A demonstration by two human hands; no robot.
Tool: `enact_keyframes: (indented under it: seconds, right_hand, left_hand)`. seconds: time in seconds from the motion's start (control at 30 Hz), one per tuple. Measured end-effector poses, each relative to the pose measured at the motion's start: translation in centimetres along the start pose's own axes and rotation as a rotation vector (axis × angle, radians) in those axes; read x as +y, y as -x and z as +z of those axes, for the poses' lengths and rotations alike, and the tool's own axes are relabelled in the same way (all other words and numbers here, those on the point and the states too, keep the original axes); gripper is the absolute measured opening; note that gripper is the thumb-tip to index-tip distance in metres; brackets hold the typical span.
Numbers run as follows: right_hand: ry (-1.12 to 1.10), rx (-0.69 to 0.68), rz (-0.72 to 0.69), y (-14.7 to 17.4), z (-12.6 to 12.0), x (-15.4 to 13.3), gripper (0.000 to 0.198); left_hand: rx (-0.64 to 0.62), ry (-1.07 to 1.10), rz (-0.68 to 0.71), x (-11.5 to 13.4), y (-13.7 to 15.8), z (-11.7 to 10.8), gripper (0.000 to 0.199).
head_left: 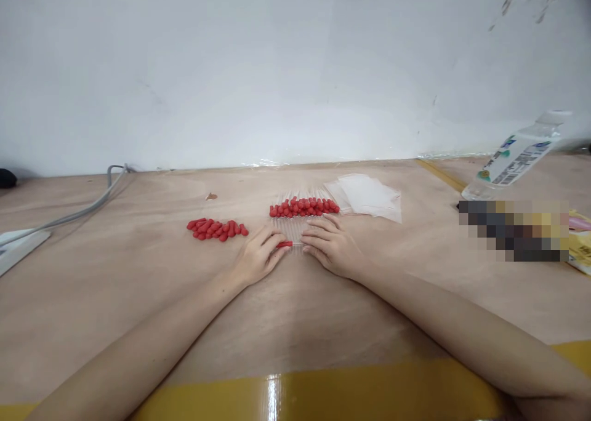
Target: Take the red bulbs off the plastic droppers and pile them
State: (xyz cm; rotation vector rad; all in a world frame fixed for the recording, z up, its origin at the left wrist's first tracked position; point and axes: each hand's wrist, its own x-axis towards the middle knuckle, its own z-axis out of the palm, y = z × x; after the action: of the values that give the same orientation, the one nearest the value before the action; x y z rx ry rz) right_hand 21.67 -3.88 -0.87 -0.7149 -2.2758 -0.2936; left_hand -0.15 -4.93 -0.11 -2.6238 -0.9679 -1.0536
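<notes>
My left hand (261,253) is closed, with thumb and forefinger pinching a red rubber dropper bulb (284,244). A thin clear dropper tube (297,244) runs from that bulb to my right hand (333,244), whose thumb and fingers are closed on its other end. Beneath and just beyond my fingers lies a row of clear tubes (292,227) side by side. Behind them is a dense band of red-bulbed droppers (305,207), their clear tubes pointing toward the wall. Left of my left hand sits a loose pile of red bulbs (217,229).
Clear plastic bags (369,194) are stacked at the back right of the droppers. Farther right, a plastic bottle (517,156) leans beside a blurred-out item (512,231). A grey cable (87,207) crosses the left side. Yellow tape (323,387) lines the table's front edge.
</notes>
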Motion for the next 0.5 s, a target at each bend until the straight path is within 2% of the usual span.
enact_keyframes:
  seconds: [0.13,0.23,0.37,0.5]
  right_hand:
    - [-0.027,-0.015,0.011,-0.06,-0.07,-0.25,0.018]
    - [-0.04,-0.03,0.007,-0.06,-0.28,-0.39,0.018]
    - [-0.066,-0.034,-0.007,0.0,-0.01,-0.28,0.02]
    - [-0.106,0.015,-0.063,0.04,0.57,-0.05,0.018]
  left_hand:
    - [-0.004,0.042,0.055,0.19,-0.08,0.46,0.022]
    - [0.025,0.048,0.115,0.24,-0.11,0.8,0.019]
    - [0.055,0.043,0.129,0.44,-0.11,0.86,0.016]
    - [0.053,0.043,0.142,0.68,-0.24,0.81,0.021]
